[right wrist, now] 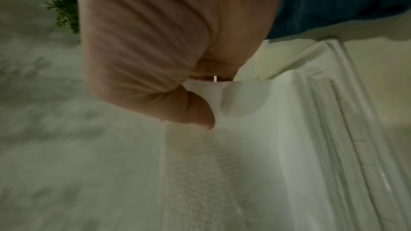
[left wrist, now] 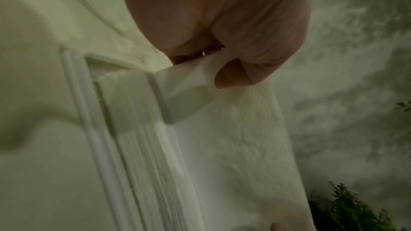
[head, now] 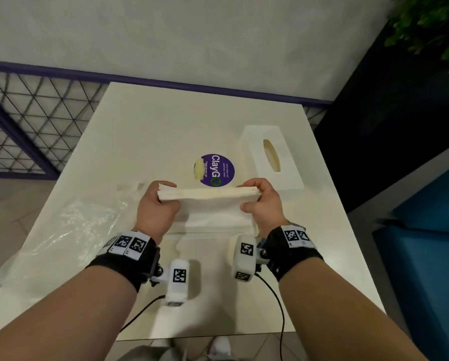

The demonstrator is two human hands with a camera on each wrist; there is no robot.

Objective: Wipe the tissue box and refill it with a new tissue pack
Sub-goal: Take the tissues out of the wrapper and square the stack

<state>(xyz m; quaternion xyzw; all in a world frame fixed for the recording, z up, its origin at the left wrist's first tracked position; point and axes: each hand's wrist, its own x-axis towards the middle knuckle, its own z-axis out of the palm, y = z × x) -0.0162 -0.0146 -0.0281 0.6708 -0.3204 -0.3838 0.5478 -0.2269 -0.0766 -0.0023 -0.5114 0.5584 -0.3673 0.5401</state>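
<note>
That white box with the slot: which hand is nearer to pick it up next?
Probably the right hand: the tissue box sits just beyond it. The left hand is farther away. Both now grip the tissue stack.

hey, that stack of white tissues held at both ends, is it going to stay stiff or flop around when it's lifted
The stack of loose white tissues will probably flop: the left hand and right hand each grip an end, and its lower sheets already hang down. It looks light, being thin paper. With no wrapper around it, sheets may slide apart.
</note>
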